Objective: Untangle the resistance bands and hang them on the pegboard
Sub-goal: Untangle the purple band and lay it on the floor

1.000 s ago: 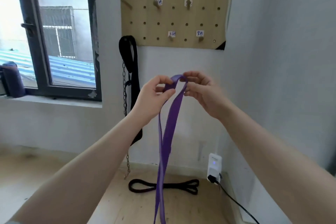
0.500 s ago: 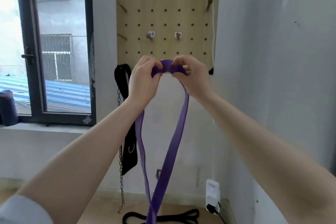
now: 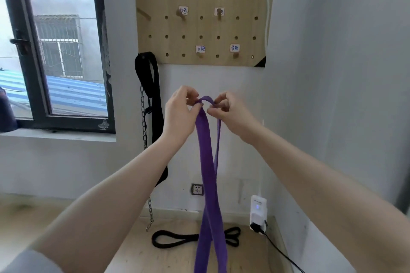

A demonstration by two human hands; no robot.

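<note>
A purple resistance band (image 3: 207, 175) hangs as a long loop from both my hands, its two strands crossing lower down. My left hand (image 3: 180, 115) pinches the top of the loop on its left side, and my right hand (image 3: 230, 113) pinches it on the right, close together. Above them the wooden pegboard (image 3: 200, 29) is on the wall, with several pegs and small paper labels; a labelled peg (image 3: 235, 54) sits near its lower right. A black resistance band (image 3: 195, 238) lies flat on the floor below.
A black strap (image 3: 153, 95) with a metal chain (image 3: 145, 139) hangs left of the pegboard. A white plug-in device (image 3: 257, 211) with a black cable sits in the corner by the floor. A window (image 3: 55, 51) is at left, the side wall close at right.
My hands have dropped from in front of the pegboard's lower edge to the bare wall beneath it. The band's two strands, spread apart before, now hang close and cross.
</note>
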